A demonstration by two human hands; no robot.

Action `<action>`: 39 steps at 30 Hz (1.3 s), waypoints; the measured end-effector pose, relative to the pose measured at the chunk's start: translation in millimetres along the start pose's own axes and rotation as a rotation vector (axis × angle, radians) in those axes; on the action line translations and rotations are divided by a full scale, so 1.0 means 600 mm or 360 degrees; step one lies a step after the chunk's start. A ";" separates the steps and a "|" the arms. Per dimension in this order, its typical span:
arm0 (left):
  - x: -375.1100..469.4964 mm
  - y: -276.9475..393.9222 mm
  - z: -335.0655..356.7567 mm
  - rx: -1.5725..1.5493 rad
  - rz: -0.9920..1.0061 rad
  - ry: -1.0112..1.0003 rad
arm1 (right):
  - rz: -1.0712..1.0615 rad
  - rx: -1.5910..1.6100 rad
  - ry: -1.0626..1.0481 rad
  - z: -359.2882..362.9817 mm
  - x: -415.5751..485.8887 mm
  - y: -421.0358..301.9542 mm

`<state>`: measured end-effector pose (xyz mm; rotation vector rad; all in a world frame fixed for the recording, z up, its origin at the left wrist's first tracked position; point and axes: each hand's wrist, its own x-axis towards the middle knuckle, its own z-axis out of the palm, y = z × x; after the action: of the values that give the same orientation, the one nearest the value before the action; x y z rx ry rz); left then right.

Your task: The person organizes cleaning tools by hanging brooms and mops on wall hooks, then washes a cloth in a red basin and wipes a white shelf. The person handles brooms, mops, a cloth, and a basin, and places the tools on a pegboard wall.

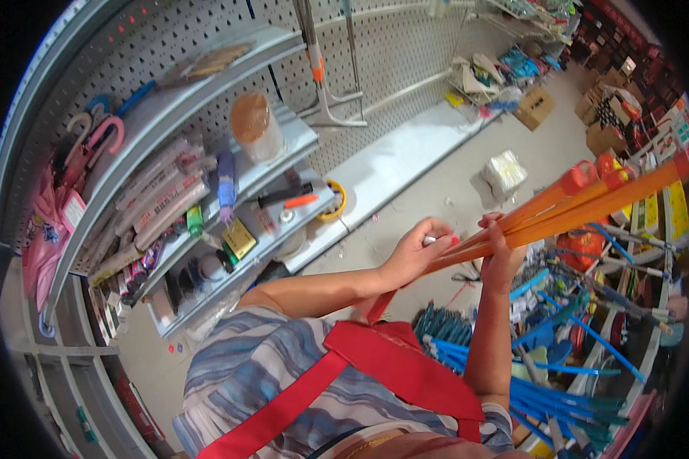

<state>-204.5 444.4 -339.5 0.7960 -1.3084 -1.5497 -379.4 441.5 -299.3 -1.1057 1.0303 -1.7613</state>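
Several long orange poles with red end caps (585,209) run in a bundle from before my chest out to the right. My right hand (500,246) is closed around the bundle, fingers over its upper side. Beside the lower left part of the poles, my left hand (419,249) holds a small white and red object (436,240), perhaps a marker; its kind is not plain. Whether the left hand also touches the poles cannot be told. The near ends of the poles are partly hidden behind the left hand and wrist.
Shelves at left carry umbrellas (109,135), wrapped rolls (166,201), a clear cylinder with a brown top (258,129) and a yellow tape roll (336,201). A white package (504,172) lies on the floor. Blue-handled tools (557,396) crowd the lower right. Cardboard boxes (534,108) stand farther off.
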 end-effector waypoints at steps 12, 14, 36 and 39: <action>0.375 0.147 0.008 -0.0005 0.0693 0.0086 | 0.0046 0.0019 -0.0630 0.025 0.323 0.080; 0.442 0.171 -0.022 -0.0091 0.0899 0.0271 | 0.0012 0.0129 -0.0593 0.021 0.365 0.068; 1.078 0.502 -0.189 0.0228 0.1432 0.0476 | -0.0616 0.0264 -0.0222 -0.067 0.731 0.079; 1.114 0.513 -0.201 0.0376 0.1523 0.0598 | -0.0418 0.0270 -0.0270 -0.069 0.765 0.105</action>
<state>-263.6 -222.2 -11.2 0.4418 -1.3038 -0.4713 -542.8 10.4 -239.0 -1.3021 0.6440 -1.8815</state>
